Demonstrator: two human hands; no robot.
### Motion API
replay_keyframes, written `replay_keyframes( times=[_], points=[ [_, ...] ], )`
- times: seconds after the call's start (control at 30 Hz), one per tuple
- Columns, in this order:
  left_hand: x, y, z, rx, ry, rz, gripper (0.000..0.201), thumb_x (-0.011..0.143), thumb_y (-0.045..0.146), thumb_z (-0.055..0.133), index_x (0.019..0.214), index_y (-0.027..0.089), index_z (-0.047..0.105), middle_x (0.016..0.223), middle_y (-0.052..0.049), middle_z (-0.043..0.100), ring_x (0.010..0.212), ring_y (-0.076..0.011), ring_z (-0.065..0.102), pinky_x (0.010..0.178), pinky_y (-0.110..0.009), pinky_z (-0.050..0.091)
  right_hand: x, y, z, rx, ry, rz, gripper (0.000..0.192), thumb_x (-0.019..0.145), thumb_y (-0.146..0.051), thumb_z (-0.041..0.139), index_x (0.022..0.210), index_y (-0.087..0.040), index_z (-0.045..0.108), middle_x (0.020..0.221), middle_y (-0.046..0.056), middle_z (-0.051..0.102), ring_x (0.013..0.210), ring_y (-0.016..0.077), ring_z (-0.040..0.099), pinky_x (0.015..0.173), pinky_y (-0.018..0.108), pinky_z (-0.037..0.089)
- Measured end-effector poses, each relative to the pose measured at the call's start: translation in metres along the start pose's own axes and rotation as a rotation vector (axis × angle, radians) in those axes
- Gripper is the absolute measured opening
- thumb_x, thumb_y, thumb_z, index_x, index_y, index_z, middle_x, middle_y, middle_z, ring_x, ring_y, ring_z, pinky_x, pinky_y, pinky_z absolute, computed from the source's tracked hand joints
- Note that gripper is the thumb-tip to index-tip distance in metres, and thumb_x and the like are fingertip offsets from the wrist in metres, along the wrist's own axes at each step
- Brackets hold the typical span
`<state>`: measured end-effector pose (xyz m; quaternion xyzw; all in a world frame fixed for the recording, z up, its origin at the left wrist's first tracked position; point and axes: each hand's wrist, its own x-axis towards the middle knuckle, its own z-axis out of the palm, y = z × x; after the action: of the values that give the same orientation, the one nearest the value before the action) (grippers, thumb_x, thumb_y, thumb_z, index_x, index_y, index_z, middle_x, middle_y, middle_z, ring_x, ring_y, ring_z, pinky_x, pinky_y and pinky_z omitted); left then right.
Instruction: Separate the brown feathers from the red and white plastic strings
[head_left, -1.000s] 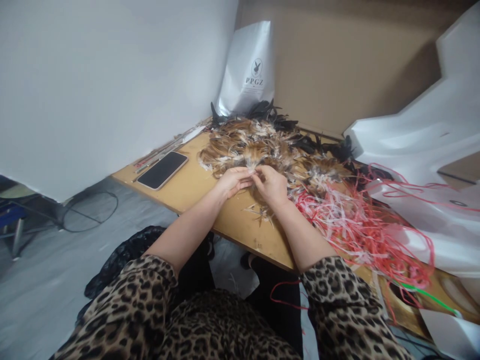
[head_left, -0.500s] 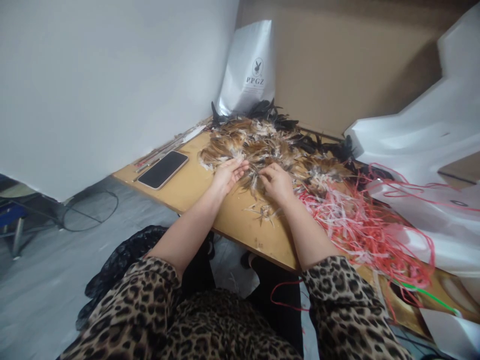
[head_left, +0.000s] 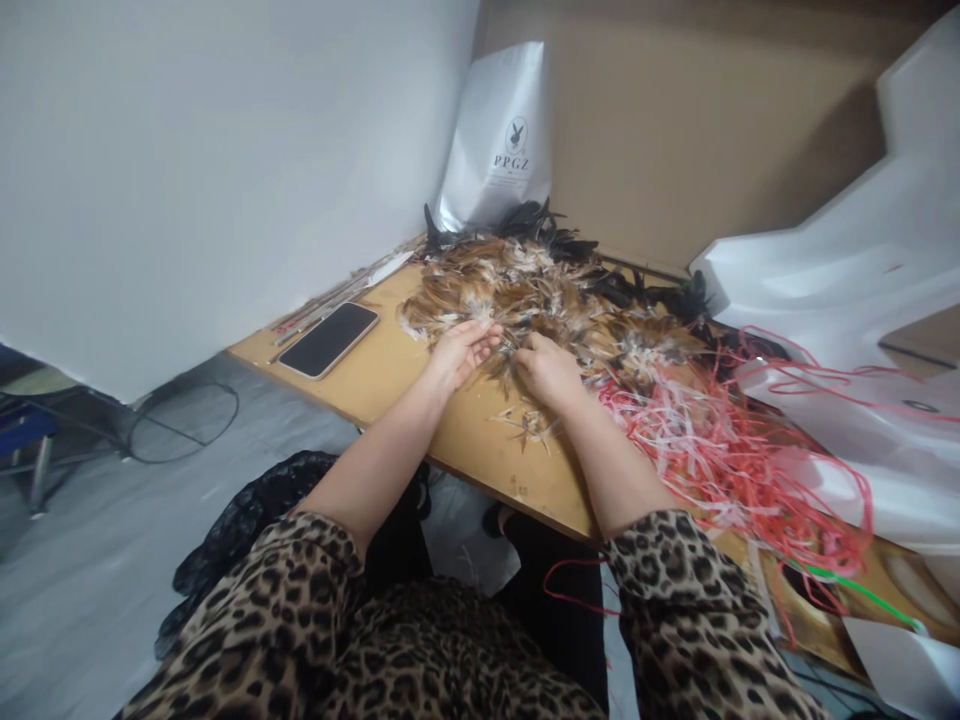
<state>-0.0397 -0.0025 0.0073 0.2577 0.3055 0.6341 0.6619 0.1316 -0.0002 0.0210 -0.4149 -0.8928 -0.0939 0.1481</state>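
Yellowish tabletop (head_left: pixel 480 445) under feathers (head_left: pixel 525 275), phone (head_left: pixel 330 340), red-and-white strips (head_left: pixel 712 450)

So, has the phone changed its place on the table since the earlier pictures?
No. Judged against the left corner of the table, the phone lies in the same place.

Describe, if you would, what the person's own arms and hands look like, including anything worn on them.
The left sleeve and right sleeve are leopard print, black and brown spots on tan, with cuff-like bands around the elbows. Below them the forearms are bare, with no watch or bracelet showing. The left hand and right hand wear no gloves.
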Motion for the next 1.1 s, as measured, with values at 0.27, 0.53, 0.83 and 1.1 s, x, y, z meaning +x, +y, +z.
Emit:
replay_keyframes(
  times=[0.27,0.53,0.83,1.1],
  points=[
    [0.0,0.002,0.0,-0.018,0.007,0.003,0.009,0.075,0.014,0.063,0.084,0.011,0.063,0.077,-0.005,0.069,0.058,-0.0052,0.061,0.05,-0.013,0.043,0.005,0.016,0.003,0.754,0.176,0.334,0.011,0.069,-0.025,0.06,0.07,-0.016,0.064,0.07,0.003,0.06,0.064,0.013,0.052,0.063,0.027,0.04],
    [-0.004,0.001,0.003,0.039,-0.069,-0.068,0.007,0.075,0.01,0.061,0.082,0.009,0.062,0.084,-0.008,0.069,0.062,-0.0068,0.064,0.05,-0.013,0.045,0.008,0.014,-0.009,1.693,0.114,0.656,0.03,0.049,-0.029,0.077,0.068,-0.016,0.058,0.052,-0.006,0.045,0.046,0.0045,0.034,0.041,0.018,0.019],
    [-0.014,0.0,0.009,0.124,-0.219,-0.2,0.006,0.077,0.009,0.06,0.082,0.007,0.063,0.082,-0.009,0.069,0.063,-0.0089,0.065,0.052,-0.014,0.047,0.007,0.008,-0.006,1.728,0.036,0.52,0.026,0.055,-0.031,0.076,0.066,-0.016,0.059,0.054,-0.005,0.048,0.048,0.0049,0.036,0.043,0.019,0.023],
    [-0.014,-0.001,0.009,0.198,-0.249,-0.205,0.007,0.076,0.009,0.06,0.078,0.006,0.066,0.073,-0.008,0.068,0.06,-0.0058,0.062,0.055,-0.014,0.046,0.005,0.007,-0.005,1.7,-0.047,0.509,0.026,0.055,-0.031,0.076,0.072,-0.015,0.064,0.065,0.0,0.061,0.052,0.0064,0.045,0.045,0.019,0.027]
  ],
)
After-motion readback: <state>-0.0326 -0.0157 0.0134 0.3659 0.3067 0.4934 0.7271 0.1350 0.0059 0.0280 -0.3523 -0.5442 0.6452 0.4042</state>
